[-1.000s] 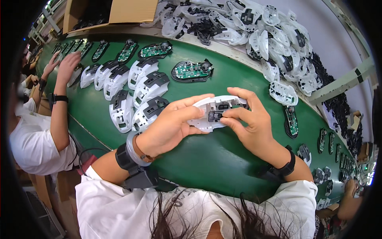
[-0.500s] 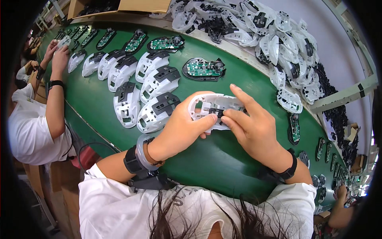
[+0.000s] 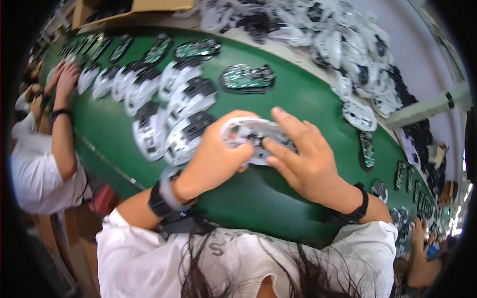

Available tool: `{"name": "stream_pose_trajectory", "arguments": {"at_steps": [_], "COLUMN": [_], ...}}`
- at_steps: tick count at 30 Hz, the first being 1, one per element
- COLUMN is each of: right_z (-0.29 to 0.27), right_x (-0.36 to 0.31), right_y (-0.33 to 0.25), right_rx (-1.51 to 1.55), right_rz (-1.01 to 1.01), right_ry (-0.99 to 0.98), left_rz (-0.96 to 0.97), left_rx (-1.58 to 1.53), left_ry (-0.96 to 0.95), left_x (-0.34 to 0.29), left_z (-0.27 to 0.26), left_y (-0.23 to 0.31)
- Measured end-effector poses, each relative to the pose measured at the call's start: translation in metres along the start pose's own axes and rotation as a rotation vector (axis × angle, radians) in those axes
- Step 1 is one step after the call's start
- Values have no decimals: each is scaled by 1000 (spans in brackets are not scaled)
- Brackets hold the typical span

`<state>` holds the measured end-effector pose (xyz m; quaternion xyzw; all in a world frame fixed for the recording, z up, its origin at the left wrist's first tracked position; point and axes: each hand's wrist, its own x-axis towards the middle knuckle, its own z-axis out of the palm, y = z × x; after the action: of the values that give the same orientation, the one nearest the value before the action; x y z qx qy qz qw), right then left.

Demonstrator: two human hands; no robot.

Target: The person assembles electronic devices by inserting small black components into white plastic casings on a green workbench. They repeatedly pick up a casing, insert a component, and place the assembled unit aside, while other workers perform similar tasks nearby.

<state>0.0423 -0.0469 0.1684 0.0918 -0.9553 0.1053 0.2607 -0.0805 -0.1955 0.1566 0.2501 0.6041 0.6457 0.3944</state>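
Over the middle of the bench, my left hand is closed round a white plastic computer mouse shell, its hollow inside facing up. The left thumb reaches over the near rim into the shell. A small black part sits inside, blurred. My right hand is at the shell's right side. Its index fingertip meets the black part, the thumb is by the near rim, and the other fingers stretch out past the far edge. Just left of my left hand lies a white mouse shell with a black panel.
More white and black shells lie left on the green bench. Beyond them is a row of mouse bases with green circuit boards. Loose white shells are heaped at the back. A co-worker's arm reaches in at left.
Both hands and the shell have shifted slightly left in the picture, as has most of the bench. My right thumb has moved lower, toward the near rim. The picture is more blurred.
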Motion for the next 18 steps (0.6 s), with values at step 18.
{"name": "stream_pose_trajectory", "arguments": {"at_steps": [18], "right_z": [-52], "right_x": [-31], "right_y": [4], "right_rx": [-135], "right_rz": [-395], "right_ry": [43], "left_rz": [79], "left_rx": [303], "left_ry": [-188], "left_x": [-11], "left_z": [-4], "left_y": [27]}}
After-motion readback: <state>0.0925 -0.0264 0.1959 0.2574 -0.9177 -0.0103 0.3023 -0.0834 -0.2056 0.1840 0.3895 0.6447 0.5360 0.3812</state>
